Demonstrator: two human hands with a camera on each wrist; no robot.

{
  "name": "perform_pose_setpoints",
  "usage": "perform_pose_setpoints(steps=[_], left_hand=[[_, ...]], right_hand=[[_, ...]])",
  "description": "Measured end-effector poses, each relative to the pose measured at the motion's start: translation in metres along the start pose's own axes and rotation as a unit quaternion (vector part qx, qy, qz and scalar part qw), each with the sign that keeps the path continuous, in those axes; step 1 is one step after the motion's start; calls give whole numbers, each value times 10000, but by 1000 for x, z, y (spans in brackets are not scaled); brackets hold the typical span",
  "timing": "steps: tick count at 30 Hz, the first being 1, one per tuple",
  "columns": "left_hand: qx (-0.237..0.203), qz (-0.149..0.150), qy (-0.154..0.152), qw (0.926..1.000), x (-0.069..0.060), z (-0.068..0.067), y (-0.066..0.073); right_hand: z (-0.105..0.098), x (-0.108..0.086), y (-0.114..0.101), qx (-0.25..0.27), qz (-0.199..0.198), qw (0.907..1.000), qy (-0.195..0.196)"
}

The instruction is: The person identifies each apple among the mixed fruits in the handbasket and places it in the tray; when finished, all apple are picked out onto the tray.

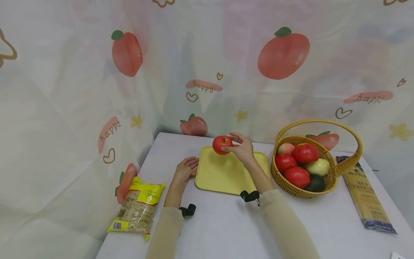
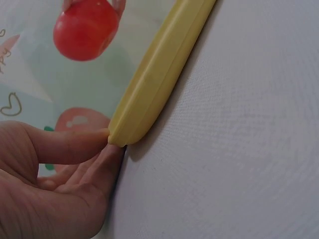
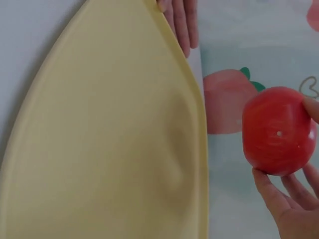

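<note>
A round red apple [image 1: 221,145] with a short dark stem is held up above the far left part of the yellow tray [image 1: 226,176]. My right hand [image 1: 240,148] grips it from the right, with the thumb and fingertips on its sides; in the right wrist view the apple [image 3: 278,132] shows its smooth underside. At the tray's left edge, my left hand [image 1: 187,169] pinches the rim. The left wrist view shows the thumb on the tray's corner [image 2: 142,107] and fingers under it.
A wicker basket [image 1: 350,163] of several fruits, red, pale and dark green, stands right of the tray. Beyond it lies a long tan packet [image 1: 365,194]. On the left is a yellow and clear bag [image 1: 139,207]. A printed curtain [image 1: 226,104] hangs behind the white table [image 1: 220,226].
</note>
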State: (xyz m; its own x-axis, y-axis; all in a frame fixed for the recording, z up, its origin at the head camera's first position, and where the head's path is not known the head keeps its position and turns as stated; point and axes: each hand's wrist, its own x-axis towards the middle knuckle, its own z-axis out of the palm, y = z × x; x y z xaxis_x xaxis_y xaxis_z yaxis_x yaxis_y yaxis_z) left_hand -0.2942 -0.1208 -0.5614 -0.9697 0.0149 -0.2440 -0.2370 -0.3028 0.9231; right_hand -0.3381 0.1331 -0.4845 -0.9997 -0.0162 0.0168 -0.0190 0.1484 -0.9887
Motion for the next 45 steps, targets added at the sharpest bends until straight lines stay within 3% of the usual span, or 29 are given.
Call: perform_pose_setpoints(steps=[14, 22, 38, 45], left_hand=[[81, 5, 28, 10000, 0, 0, -2], [-6, 73, -59, 10000, -2, 1, -2], [32, 112, -38, 9999, -1, 1, 1], [61, 43, 6, 10000, 0, 1, 0]], right_hand=[[37, 11, 23, -250, -101, 9996, 44], [49, 14, 37, -257, 63, 9996, 77], [52, 13, 33, -566, 50, 9981, -226], [39, 6, 21, -484, -98, 9987, -119]])
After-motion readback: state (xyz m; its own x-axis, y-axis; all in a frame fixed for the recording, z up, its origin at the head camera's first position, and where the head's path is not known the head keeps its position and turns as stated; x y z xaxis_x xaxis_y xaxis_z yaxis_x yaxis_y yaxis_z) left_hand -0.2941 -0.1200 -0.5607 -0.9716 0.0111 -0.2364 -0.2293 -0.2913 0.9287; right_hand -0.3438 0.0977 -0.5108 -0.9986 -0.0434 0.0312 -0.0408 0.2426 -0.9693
